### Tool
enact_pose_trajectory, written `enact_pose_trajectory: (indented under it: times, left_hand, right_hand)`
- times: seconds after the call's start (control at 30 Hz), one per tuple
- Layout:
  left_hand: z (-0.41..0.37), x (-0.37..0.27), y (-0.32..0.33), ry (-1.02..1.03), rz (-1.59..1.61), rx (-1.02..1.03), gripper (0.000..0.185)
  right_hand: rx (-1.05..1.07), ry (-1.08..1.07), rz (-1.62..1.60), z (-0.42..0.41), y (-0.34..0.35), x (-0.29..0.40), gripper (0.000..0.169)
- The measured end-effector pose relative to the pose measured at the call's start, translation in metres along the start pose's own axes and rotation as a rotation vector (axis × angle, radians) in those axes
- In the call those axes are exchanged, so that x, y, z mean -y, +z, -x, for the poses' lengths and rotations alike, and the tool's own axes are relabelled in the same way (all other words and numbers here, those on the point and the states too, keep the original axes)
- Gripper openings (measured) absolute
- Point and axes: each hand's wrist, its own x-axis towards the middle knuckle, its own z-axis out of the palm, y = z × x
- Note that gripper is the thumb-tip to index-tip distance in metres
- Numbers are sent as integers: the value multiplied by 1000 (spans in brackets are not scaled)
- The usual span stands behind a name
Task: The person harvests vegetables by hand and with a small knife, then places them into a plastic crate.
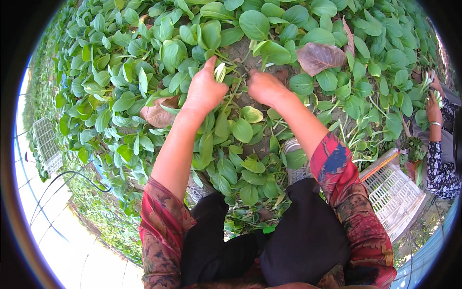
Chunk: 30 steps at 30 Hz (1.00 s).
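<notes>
My left hand (pixel 205 88) is closed around a small bunch of leafy greens, whose pale cut stem ends (pixel 219 72) stick up by the thumb. Its index finger points forward into the leaves. Some leaves (pixel 221 124) hang below this hand. Close by on the right, my right hand (pixel 267 88) is down at the soil with curled fingers, at the base of a green plant (pixel 272 53). Its fingertips are hidden, so whether it grips a stem or a tool cannot be told. Bare soil (pixel 236 50) shows between the hands.
Dense leafy greens (pixel 137 47) surround both hands. Large dry brown leaves (pixel 321 57) lie among them. White plastic crates stand at right (pixel 393 191) and far left (pixel 48 144). At the right edge, another person's hands (pixel 434 108) hold greens. My shoes (pixel 297 159) flank loose leaves.
</notes>
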Motion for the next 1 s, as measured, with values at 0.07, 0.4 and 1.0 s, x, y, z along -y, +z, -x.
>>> enact_pose_trajectory:
  times: [0.07,0.4,1.0]
  left_hand:
    - [1,13,3,61,-228,-42,64]
    - [34,23,15,62,-485,-50,63]
    - [36,34,23,26,-466,-41,57]
  right_hand:
    - [24,-1,26,-5,-3,2,29]
    - [57,59,-40,7,8,-13,35]
    - [79,60,-291,36,22,-24,30]
